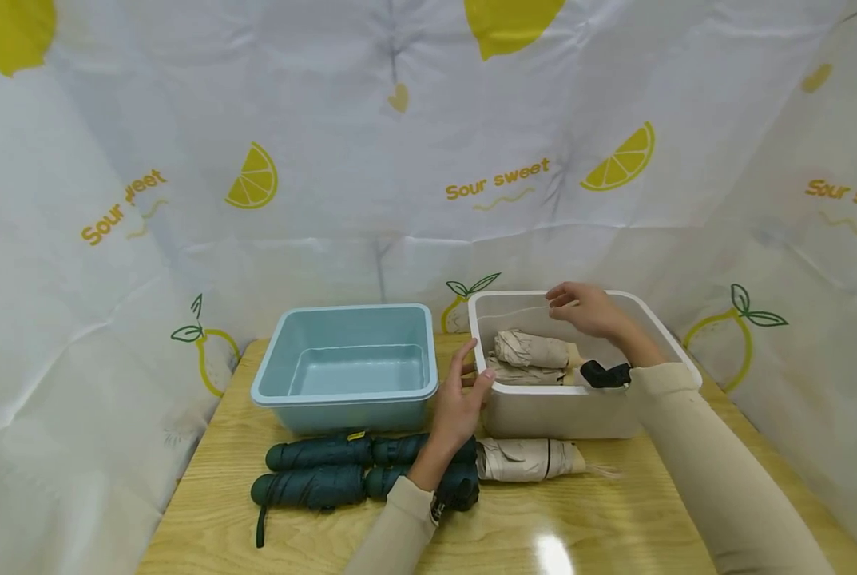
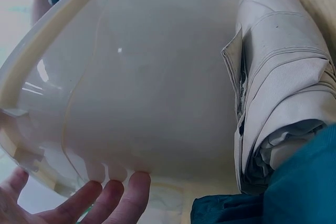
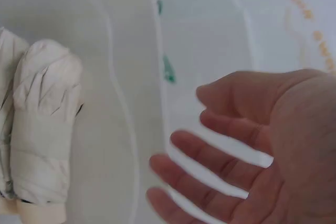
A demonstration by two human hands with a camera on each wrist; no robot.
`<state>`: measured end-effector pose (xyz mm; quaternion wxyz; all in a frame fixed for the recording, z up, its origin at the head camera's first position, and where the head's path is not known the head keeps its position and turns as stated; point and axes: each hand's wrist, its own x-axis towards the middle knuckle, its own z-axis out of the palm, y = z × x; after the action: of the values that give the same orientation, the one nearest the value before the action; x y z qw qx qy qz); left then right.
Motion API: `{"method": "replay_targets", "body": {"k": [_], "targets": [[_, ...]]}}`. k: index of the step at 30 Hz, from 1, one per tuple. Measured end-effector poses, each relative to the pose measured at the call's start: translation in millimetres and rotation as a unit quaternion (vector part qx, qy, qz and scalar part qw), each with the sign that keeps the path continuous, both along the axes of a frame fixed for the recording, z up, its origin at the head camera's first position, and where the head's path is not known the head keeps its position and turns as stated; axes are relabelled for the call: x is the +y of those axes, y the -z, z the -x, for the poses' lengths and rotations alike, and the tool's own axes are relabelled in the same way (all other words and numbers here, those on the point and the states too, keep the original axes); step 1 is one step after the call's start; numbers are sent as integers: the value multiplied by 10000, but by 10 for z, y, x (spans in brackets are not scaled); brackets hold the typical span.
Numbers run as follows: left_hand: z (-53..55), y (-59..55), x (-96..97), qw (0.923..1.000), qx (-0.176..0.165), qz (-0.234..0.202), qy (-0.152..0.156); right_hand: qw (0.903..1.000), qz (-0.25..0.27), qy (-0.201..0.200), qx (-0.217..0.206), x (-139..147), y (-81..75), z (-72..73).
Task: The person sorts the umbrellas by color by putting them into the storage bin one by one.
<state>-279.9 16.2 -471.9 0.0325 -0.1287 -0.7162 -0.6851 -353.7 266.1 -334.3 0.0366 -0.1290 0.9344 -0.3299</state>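
My left hand touches the left front corner of a white plastic bin, its fingers spread against the outer wall and the thumb by the rim. Over the back part of that bin hovers my right hand, fingers loosely bent, with nothing in its grasp. Two beige folded umbrellas lie side by side inside the bin; the upper folded umbrella also appears in the right wrist view. Another beige umbrella lies on the table in front of the bin. My left forearm partly covers the dark green folded umbrellas beside it.
A light blue plastic bin with nothing in it stands left of the white one. Several dark green umbrellas lie in two rows before it on the wooden table. A white lemon-print curtain encloses the back and sides.
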Motion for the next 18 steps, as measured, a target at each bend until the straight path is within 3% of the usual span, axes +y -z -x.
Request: {"method": "replay_targets", "body": {"k": [6,13,18], "targets": [[-8,1,-10,9999,22,121,-16,9924,364,-158,1164,-80,-116,-433],[6,17,-8,10000,44,1,21,9678,1176,-238,2212,-48,192,-979],[15,3,-7,10000,65,-30,23,9440,1742,-704,2712,19,435,-1297]]}}
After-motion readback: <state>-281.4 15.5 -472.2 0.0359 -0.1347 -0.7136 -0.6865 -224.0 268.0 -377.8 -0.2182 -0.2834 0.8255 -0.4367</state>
